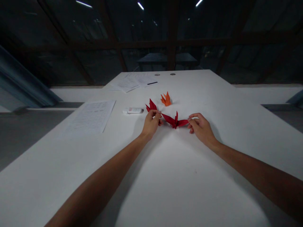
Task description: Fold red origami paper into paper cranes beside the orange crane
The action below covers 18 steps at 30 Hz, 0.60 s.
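A red origami crane (175, 121) with its wings spread is stretched between my two hands, low over the white table (170, 176). My left hand (152, 121) pinches the tip of its left wing. At the opposite wing tip, my right hand (200, 126) has thumb and forefinger closed on the paper. Just behind my left hand stands another red origami crane (152, 105), its lower part hidden by the fingers. Farther back sits an orange origami crane (166, 99), which neither hand touches.
Left of the cranes lies a white glue bottle (133, 110). A printed sheet (91, 116) rests at the left table edge. More papers (132, 81), a black pen (152, 83) and two small round discs (172, 74) are at the far end. Dark windows (146, 31) stand beyond.
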Motion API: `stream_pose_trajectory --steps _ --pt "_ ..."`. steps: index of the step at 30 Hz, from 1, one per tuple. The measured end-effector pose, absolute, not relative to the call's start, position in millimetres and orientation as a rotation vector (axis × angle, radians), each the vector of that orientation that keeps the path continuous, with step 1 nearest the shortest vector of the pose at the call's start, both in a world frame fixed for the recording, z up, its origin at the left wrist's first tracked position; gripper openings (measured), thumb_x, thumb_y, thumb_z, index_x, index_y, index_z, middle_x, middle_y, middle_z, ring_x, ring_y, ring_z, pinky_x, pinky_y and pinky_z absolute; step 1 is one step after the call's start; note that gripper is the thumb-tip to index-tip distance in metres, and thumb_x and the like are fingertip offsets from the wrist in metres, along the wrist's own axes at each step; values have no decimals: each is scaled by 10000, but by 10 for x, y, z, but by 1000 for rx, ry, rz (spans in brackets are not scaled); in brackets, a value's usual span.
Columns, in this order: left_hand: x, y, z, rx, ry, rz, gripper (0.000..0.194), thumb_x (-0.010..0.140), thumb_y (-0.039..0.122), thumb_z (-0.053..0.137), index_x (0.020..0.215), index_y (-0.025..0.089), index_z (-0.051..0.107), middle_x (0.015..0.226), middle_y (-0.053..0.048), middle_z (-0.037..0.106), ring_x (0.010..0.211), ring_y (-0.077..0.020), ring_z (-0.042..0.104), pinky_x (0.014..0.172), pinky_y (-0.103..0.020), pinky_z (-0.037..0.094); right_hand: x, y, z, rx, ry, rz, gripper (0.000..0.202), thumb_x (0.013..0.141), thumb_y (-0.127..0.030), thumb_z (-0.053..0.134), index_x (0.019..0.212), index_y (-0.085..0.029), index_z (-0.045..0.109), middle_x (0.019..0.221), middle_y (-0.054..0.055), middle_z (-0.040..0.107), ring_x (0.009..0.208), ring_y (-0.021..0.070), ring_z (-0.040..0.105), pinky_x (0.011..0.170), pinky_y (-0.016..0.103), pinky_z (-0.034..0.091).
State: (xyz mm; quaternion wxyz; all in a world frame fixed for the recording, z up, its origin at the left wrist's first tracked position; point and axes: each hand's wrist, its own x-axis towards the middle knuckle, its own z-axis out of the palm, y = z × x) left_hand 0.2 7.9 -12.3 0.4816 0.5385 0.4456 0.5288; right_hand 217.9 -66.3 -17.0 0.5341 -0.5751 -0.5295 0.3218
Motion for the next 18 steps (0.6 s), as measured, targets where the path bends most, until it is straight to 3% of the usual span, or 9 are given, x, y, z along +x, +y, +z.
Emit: stream_pose_trajectory --steps 8,12,18 --pt "-261 195 -43 1484 1318 1595 172 859 290 598 1001 219 534 912 0 572 678 -111 523 608 -217 399 2220 -582 -178 -1290 -1221 828 315 804 -433 675 1023 -221 594 644 -40 643 436 115 526 428 238 411" --pt "-438 326 -42 1651 1429 1527 284 815 297 679 1067 211 580 930 -11 572 613 -114 468 606 -237 373 2402 -257 -146 -1307 -1108 736 320 785 -404 655 1031 -217 569 660 -34 649 435 105 513 413 223 367" --pt "-477 456 -126 1835 1508 1368 140 783 274 731 894 216 669 941 -45 582 719 -170 532 663 -271 391 2720 221 -133 -1429 -998 683 328 755 -423 677 968 -229 520 667 -15 648 456 135 508 408 245 386"
